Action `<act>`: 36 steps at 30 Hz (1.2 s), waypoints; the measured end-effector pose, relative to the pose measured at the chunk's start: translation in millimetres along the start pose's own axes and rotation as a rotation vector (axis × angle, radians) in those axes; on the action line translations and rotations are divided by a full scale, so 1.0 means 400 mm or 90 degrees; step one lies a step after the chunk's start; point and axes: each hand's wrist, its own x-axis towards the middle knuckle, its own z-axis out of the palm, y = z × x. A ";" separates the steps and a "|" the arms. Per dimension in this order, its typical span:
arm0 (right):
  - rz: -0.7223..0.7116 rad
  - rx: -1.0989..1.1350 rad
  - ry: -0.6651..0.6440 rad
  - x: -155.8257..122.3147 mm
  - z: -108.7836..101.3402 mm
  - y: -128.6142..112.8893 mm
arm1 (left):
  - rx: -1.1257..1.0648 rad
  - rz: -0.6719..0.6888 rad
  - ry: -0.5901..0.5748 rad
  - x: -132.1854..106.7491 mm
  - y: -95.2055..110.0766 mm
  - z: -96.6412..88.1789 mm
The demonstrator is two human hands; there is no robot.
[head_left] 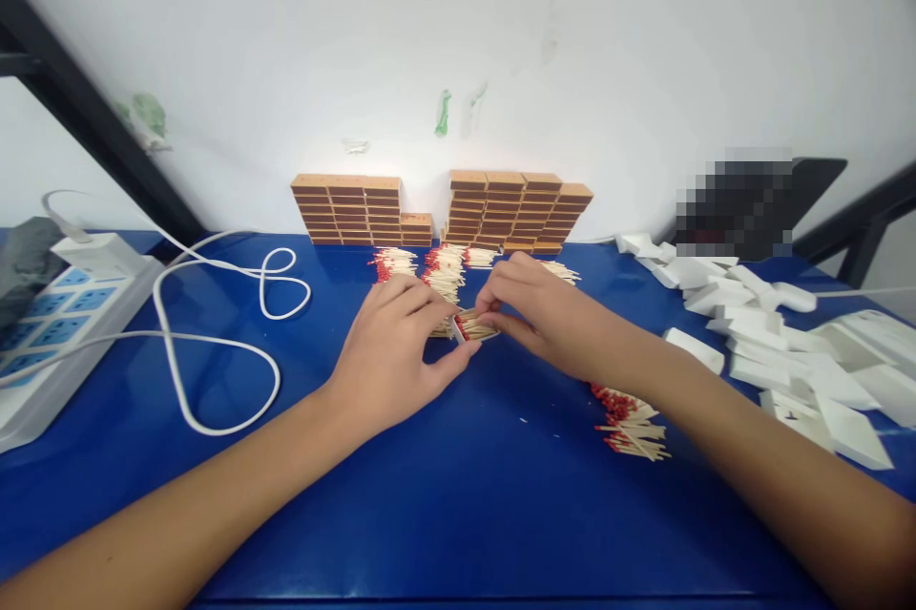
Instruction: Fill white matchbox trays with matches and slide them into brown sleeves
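Between my hands, low over the blue table, is a small white matchbox tray (458, 327) with red-tipped matches (473, 324) lying in it. My left hand (393, 343) grips the tray's left end, thumb at the near side and fingers behind. My right hand (533, 309) is closed at the tray's right end, its thumb and fingertips pinched on the matches or the rim; which of these I cannot tell. Just beyond my hands lie loose piles of matches (445, 268), partly hidden by my fingers. Another match pile (630, 424) lies beside my right forearm.
Stacked matchboxes (347, 209) and a second stack (511, 209) stand against the wall. White empty trays (773, 333) are heaped at the right, near a dark tablet-like panel (808, 209). At left are a power strip (64, 324) and a looping white cable (168, 333).
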 end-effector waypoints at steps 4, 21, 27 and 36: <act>0.007 0.017 0.004 -0.002 -0.002 0.008 | -0.003 0.003 0.003 0.000 0.000 0.000; 0.014 0.011 -0.067 -0.011 0.007 0.016 | -0.022 0.039 -0.044 -0.003 -0.004 0.007; 0.002 -0.004 -0.084 -0.014 0.014 0.013 | -0.027 0.039 -0.062 -0.004 -0.005 0.011; 0.025 0.025 0.014 0.001 0.020 0.045 | -0.026 0.027 -0.083 -0.004 -0.005 0.008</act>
